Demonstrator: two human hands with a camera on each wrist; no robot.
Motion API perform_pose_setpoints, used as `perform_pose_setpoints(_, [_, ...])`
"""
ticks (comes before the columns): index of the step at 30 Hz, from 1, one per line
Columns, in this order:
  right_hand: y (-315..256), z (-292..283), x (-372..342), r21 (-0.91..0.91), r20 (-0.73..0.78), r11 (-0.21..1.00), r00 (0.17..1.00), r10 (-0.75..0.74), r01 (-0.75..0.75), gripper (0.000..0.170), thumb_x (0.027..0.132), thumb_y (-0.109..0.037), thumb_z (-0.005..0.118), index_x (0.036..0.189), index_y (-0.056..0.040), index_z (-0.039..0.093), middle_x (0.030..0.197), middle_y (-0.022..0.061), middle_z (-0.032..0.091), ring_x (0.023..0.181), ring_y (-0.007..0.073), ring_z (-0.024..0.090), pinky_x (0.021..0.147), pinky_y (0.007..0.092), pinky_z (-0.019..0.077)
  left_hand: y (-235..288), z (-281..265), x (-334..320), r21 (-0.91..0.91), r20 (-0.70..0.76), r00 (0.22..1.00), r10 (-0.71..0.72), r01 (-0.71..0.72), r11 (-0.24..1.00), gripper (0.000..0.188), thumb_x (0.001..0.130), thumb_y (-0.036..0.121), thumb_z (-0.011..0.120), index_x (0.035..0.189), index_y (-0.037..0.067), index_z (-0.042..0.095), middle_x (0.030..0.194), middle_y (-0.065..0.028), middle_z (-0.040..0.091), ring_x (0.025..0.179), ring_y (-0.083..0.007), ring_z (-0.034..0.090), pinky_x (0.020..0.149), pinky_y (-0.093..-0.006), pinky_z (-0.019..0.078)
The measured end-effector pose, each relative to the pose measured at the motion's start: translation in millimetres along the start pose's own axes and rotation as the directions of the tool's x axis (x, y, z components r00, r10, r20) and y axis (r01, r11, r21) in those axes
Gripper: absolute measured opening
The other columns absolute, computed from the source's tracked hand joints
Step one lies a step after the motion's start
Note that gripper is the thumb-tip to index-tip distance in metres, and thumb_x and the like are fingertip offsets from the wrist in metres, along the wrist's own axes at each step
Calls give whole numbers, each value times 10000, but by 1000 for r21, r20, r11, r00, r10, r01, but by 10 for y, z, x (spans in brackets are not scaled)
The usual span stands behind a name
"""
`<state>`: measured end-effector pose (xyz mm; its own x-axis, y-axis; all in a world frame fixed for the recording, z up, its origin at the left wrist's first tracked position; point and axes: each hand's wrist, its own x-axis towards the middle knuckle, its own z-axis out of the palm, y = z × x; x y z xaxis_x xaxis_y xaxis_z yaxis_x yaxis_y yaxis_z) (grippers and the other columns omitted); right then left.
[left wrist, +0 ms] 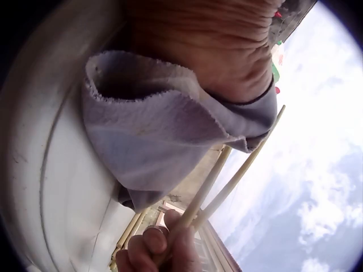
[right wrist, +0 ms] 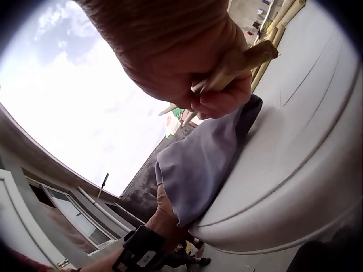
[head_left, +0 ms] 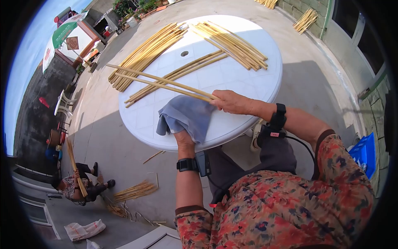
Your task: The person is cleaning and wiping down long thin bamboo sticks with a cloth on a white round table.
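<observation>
My right hand (head_left: 232, 102) grips two long pale sticks (head_left: 178, 86) near one end, and they slant up to the left over the table. In the right wrist view, their cut ends (right wrist: 261, 54) poke out of the curled fingers. A grey-blue cloth (head_left: 186, 113) drapes over my left hand (head_left: 182, 137), hiding its fingers, at the near edge of the white round table (head_left: 257, 89). The left wrist view shows the cloth (left wrist: 153, 141) wrapped about that hand, with the sticks (left wrist: 210, 187) passing close behind it. I cannot tell how the left fingers lie.
Bundles of similar sticks lie on the table at the far left (head_left: 145, 54) and far right (head_left: 236, 45), with a few loose sticks (head_left: 178, 76) between. Lower left, another person (head_left: 76, 182) holds sticks beside a pile (head_left: 134, 191) on the ground. A blue crate (head_left: 365, 155) stands at right.
</observation>
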<state>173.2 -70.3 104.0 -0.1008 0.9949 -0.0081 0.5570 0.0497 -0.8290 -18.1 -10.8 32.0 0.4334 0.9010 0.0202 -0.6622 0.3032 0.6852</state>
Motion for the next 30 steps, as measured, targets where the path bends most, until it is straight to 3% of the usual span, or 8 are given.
perform_pose_setpoints(4, [11,244,-31,87,50,996,998,-30,26,302,880,-320,451,824,-23,455,659,47,478,562,124,449,525,266,403,-233,-29,-13,-30,-23,1000,1,-2,1000,542,869,467,406,1242,75,359,1247,-53,421,1086,-206,444,950,-315,355])
perform_pose_setpoints(7, [-163,317,-150,-69,131,997,991,-28,37,388,858,-321,423,767,46,512,689,178,559,667,270,576,600,362,446,-315,5,-23,458,269,924,272,-372,808,453,875,375,459,1193,55,414,1179,-79,474,1051,-210,474,920,-331,387])
perform_pose_setpoints(9, [-124,321,-101,-59,264,992,957,120,-109,342,864,-304,430,802,28,479,635,133,517,580,227,544,517,329,430,-302,48,29,-295,68,987,-148,161,942,324,868,287,500,1081,43,497,1073,-90,536,977,-204,519,861,-338,433])
perform_pose_setpoints(14, [87,492,-114,-38,259,979,944,203,-200,257,853,-243,455,860,14,469,673,131,534,560,232,552,497,322,456,-462,153,145,-189,-36,996,-80,72,979,205,880,243,488,952,54,515,901,-34,544,849,-152,532,773,-279,457])
perform_pose_setpoints(16, [361,640,-59,-460,82,705,816,-573,541,232,843,-201,453,934,12,468,829,180,567,678,309,580,581,368,479,-484,170,178,-76,-148,984,103,-115,990,229,890,253,452,935,45,536,906,-55,572,813,-180,556,769,-319,469])
perform_pose_setpoints(17, [392,665,-144,-460,80,704,815,-574,541,232,843,-201,453,934,12,468,829,180,567,678,309,580,581,368,479,-451,192,185,-91,-156,983,92,-108,990,211,893,242,438,905,52,528,879,-50,564,790,-177,553,755,-320,472])
perform_pose_setpoints(19, [54,587,-408,-362,-89,932,995,-51,16,242,842,-163,440,1018,3,433,921,197,551,793,366,564,643,409,476,-304,270,137,-114,-92,994,63,-74,991,209,893,246,439,892,55,524,874,-50,562,788,-178,551,750,-320,471])
perform_pose_setpoints(30, [179,348,-982,-643,-57,760,984,-169,93,242,819,-119,472,1031,-20,409,800,148,530,660,323,577,535,382,482,-223,92,445,-149,-264,960,97,-140,979,280,864,324,429,822,50,465,820,-130,538,692,-276,549,632,-425,475])
